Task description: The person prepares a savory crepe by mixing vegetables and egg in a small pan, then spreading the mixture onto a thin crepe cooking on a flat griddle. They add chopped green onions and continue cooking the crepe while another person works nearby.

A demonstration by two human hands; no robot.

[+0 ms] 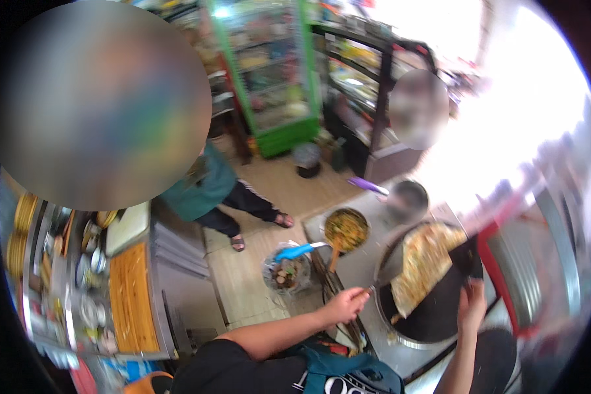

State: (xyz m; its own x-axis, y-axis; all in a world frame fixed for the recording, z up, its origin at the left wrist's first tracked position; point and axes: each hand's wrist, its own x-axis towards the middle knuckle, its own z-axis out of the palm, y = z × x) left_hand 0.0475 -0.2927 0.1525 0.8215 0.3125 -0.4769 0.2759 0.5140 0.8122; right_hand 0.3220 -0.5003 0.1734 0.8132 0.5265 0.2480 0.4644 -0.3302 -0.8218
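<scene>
My left hand (347, 305) is closed around the wooden handle of a turner (388, 273), whose metal blade lies at the left side of a large browned flatbread (421, 263). The flatbread, apparently folded, lies on a round black griddle (428, 315) and reaches past its upper rim. Over the griddle's right side is my right hand (473, 303), fingers curled and blurred; whether it holds anything cannot be told. Left of the griddle stands a bowl of chopped yellow-green food (346, 229) with a wooden utensil (334, 255) in it. A blue-handled utensil (295, 251) juts out beside that bowl.
A lined waste bin (286, 276) stands on the floor at the counter's left edge. Behind the bowl is a metal pot (408, 201) near a purple-handled utensil (367, 185). A person (207, 189) stands across the aisle, beside a worktop with a wooden board (134, 298). A red-framed chair (512, 280) is at right.
</scene>
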